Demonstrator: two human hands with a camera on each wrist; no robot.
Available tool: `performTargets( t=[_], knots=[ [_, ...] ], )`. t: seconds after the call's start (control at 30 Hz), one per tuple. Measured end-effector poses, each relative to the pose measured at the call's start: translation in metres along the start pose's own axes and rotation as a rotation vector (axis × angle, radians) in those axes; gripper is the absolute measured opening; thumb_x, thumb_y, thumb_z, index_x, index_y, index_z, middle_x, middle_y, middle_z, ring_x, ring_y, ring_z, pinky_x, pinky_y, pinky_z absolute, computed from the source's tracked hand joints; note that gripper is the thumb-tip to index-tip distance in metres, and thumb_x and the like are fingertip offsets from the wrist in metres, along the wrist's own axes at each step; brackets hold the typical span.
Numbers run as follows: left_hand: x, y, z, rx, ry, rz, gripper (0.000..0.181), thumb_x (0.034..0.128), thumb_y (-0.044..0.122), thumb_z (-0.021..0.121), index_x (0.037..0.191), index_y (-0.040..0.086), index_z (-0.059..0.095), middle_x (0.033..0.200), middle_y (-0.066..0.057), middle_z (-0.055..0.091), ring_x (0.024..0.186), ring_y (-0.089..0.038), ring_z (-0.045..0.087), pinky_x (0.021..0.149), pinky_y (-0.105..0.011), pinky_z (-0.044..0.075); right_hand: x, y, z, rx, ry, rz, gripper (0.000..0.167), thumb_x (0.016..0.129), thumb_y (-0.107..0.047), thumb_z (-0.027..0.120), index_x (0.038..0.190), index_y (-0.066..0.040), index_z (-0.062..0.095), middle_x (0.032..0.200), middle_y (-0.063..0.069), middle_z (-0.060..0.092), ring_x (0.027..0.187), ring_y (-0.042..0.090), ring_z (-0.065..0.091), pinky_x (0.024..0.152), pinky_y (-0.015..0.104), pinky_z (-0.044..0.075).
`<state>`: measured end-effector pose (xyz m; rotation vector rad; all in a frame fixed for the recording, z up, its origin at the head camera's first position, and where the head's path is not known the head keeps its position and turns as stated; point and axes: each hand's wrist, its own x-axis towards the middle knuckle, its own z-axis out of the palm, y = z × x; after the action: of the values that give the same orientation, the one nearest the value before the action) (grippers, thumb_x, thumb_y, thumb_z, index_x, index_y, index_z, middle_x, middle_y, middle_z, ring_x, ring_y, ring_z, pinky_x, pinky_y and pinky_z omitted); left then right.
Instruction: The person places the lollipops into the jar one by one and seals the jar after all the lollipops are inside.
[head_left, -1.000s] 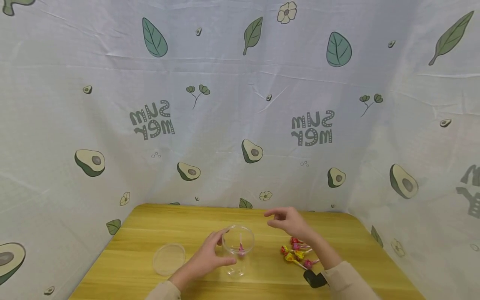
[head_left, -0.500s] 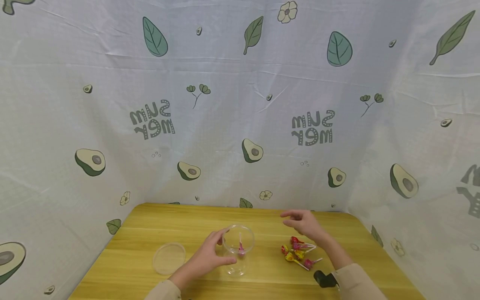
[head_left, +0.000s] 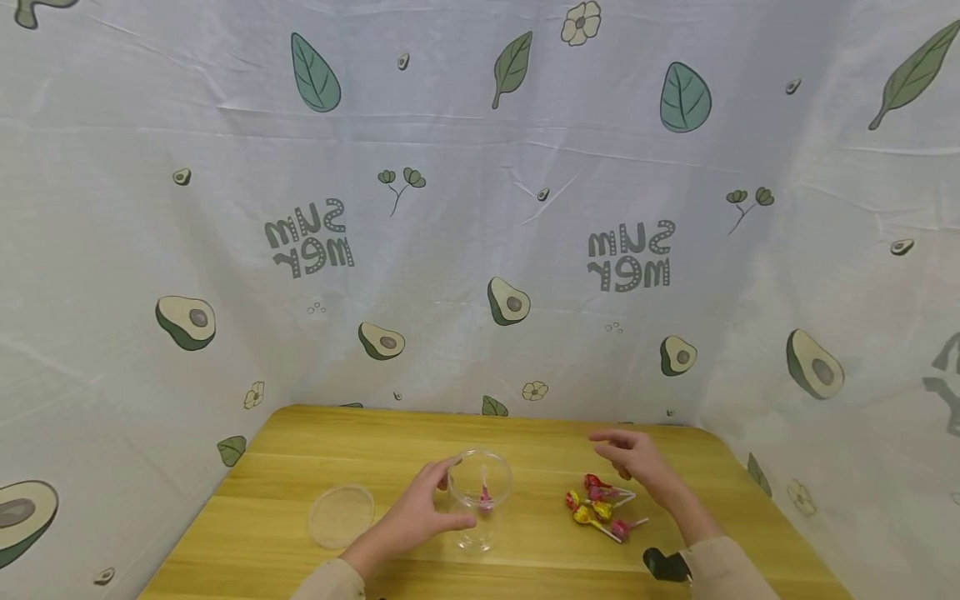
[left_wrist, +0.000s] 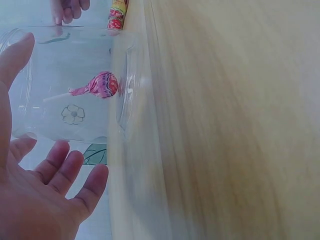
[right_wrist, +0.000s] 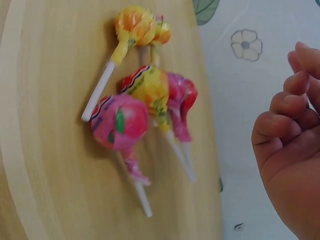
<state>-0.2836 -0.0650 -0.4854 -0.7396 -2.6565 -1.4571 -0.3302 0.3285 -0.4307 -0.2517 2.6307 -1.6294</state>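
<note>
Clear jar (head_left: 472, 527) stands upright between the thumb and fingers of the left hand (head_left: 422, 510), which grip it around the upper part. Inside, beside those fingers but behind the jar's wall, a pink-wrapped lollipop (left_wrist: 102, 85) leans with its stick upward. The fingers of the right hand (head_left: 637, 458) are loosely bent and carry nothing; near them, on their nearer side, loose lollipops (head_left: 602, 510) lie bunched on the wooden table (head_left: 525, 571). Left of the left fingers lies a round clear lid (head_left: 341, 517).
</note>
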Motion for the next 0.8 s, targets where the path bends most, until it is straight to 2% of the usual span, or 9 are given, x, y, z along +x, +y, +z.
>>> performTargets(
  t=[0.13,0.37,0.57,0.63,0.7,0.77,0.8],
  knots=[
    [0.0,-0.001,0.001,-0.004,0.0,0.001,0.09,0.0806,0.044,0.084,0.155,0.021,0.039,0.114,-0.003,0.051,0.109,-0.019,0.045,0.087,-0.043,0.044,0.001,0.013,-0.004,0.018,0.024,0.015,0.046,0.101,-0.022,0.061,0.134,0.008,0.056,0.066,-0.001,0.043,0.056,0.012,0.038,0.056,0.029,0.041],
    [0.001,-0.004,0.001,0.013,-0.001,-0.011,0.089,0.0809,0.046,0.083,0.155,0.026,0.038,0.111,0.003,0.049,0.108,-0.018,0.045,0.086,-0.04,0.044,0.001,0.035,-0.01,0.073,0.079,0.074,0.051,0.1,-0.027,0.063,0.137,0.008,0.055,0.069,-0.001,0.046,0.059,0.011,0.04,0.058,0.027,0.039],
    [0.001,-0.002,0.001,0.02,0.002,-0.012,0.089,0.0808,0.046,0.083,0.155,0.025,0.038,0.111,0.003,0.048,0.107,-0.018,0.045,0.086,-0.039,0.044,-0.002,0.049,-0.015,0.035,0.131,0.125,0.05,0.1,-0.028,0.063,0.136,0.007,0.057,0.069,-0.003,0.044,0.061,0.011,0.04,0.061,0.027,0.039],
    [0.001,-0.001,0.001,0.017,0.001,-0.012,0.089,0.081,0.045,0.083,0.155,0.024,0.038,0.111,0.002,0.049,0.108,-0.018,0.045,0.086,-0.039,0.044,-0.004,0.053,-0.017,0.011,0.154,0.155,0.05,0.098,-0.03,0.066,0.134,0.004,0.06,0.075,-0.002,0.056,0.067,0.011,0.044,0.064,0.026,0.041],
    [0.001,-0.001,0.001,0.014,0.001,-0.013,0.089,0.0809,0.045,0.083,0.155,0.024,0.038,0.113,-0.001,0.05,0.108,-0.018,0.045,0.087,-0.04,0.044,-0.006,0.057,-0.019,-0.014,0.164,0.176,0.05,0.097,-0.033,0.067,0.132,0.003,0.062,0.092,0.002,0.068,0.075,0.011,0.048,0.067,0.026,0.043],
    [0.001,0.0,0.0,0.01,0.001,-0.014,0.089,0.081,0.045,0.083,0.155,0.023,0.038,0.115,-0.003,0.051,0.109,-0.018,0.045,0.088,-0.041,0.044,-0.007,0.061,-0.021,-0.017,0.171,0.201,0.051,0.096,-0.034,0.069,0.131,0.002,0.063,0.107,0.002,0.07,0.08,0.011,0.049,0.068,0.026,0.043],
    [0.001,0.0,0.0,0.008,0.001,-0.014,0.089,0.081,0.044,0.083,0.155,0.022,0.039,0.115,-0.004,0.051,0.109,-0.018,0.045,0.089,-0.041,0.044,-0.008,0.063,-0.021,-0.01,0.172,0.21,0.05,0.095,-0.034,0.069,0.131,0.001,0.064,0.108,0.001,0.07,0.078,0.011,0.049,0.067,0.025,0.043]
  ],
)
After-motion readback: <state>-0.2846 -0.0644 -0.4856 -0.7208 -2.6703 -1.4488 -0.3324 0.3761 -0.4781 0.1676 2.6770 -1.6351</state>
